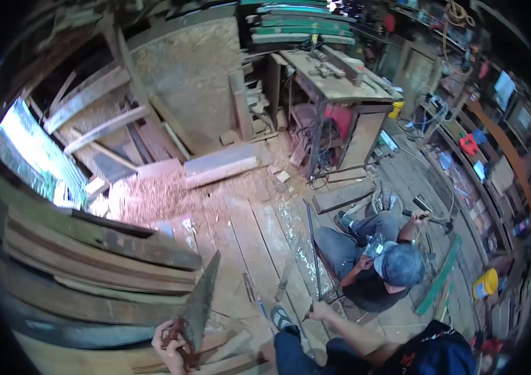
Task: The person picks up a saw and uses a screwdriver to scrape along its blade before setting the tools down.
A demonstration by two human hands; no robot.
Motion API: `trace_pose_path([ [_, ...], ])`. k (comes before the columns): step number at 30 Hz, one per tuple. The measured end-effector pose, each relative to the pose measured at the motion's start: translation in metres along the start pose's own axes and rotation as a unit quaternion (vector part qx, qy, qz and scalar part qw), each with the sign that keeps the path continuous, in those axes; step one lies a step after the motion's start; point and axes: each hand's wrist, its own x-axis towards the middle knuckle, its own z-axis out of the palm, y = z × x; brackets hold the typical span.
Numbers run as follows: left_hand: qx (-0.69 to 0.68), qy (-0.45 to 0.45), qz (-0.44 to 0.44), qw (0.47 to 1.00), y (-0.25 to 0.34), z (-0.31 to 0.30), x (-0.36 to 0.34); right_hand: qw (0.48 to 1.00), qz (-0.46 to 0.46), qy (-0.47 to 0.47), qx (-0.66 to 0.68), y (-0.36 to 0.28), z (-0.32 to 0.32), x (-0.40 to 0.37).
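Observation:
My left hand (170, 347) is wrapped around the reddish-brown handle of a handsaw (202, 306). The saw's dark, tapering blade points upward, beside stacked boards. My right arm reaches in from the lower right, and my right hand (320, 310) is closed in front of my legs. What it grips is too small to make out. A long dark bar (313, 250) lies on the floorboards, its near end close to that hand. Left of the bar is a wooden-looking stick (288, 270).
A person in a cap (401, 265) sits on the floor, one hand on a hammer-like tool (428, 219). Long boards (103, 269) are piled at left. Beyond are shavings (153, 203), a thick plank (222, 169) and a workbench (340, 84). A yellow bucket (485, 284) stands at right.

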Motion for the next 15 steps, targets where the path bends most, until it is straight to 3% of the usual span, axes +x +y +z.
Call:
trace_pose_path([
  [2,-0.018,-0.076,-0.005,0.997,0.026,-0.026,0.029,0.998,-0.05,0.016,0.016,-0.036,-0.054,-0.002],
  [3,-0.073,-0.076,-0.02,0.994,0.025,-0.033,0.045,0.984,-0.092,0.025,0.151,-0.045,-0.078,-0.006],
  [5,-0.014,-0.106,0.008,0.994,0.073,-0.029,0.069,0.925,-0.12,0.003,0.361,-0.074,-0.142,-0.03],
  [6,0.017,-0.118,0.022,0.993,0.09,-0.027,0.077,0.893,-0.109,-0.028,0.437,-0.094,-0.182,-0.057],
  [8,-0.005,-0.13,0.032,0.991,0.1,-0.016,0.102,0.756,-0.197,-0.099,0.616,-0.111,-0.227,-0.092],
  [12,-0.009,-0.167,0.083,0.982,0.138,0.027,0.141,0.746,-0.296,-0.198,0.562,-0.114,-0.238,-0.068],
  [15,-0.004,-0.187,0.11,0.976,0.159,0.073,0.165,0.713,-0.219,-0.178,0.641,-0.132,-0.241,-0.056],
])
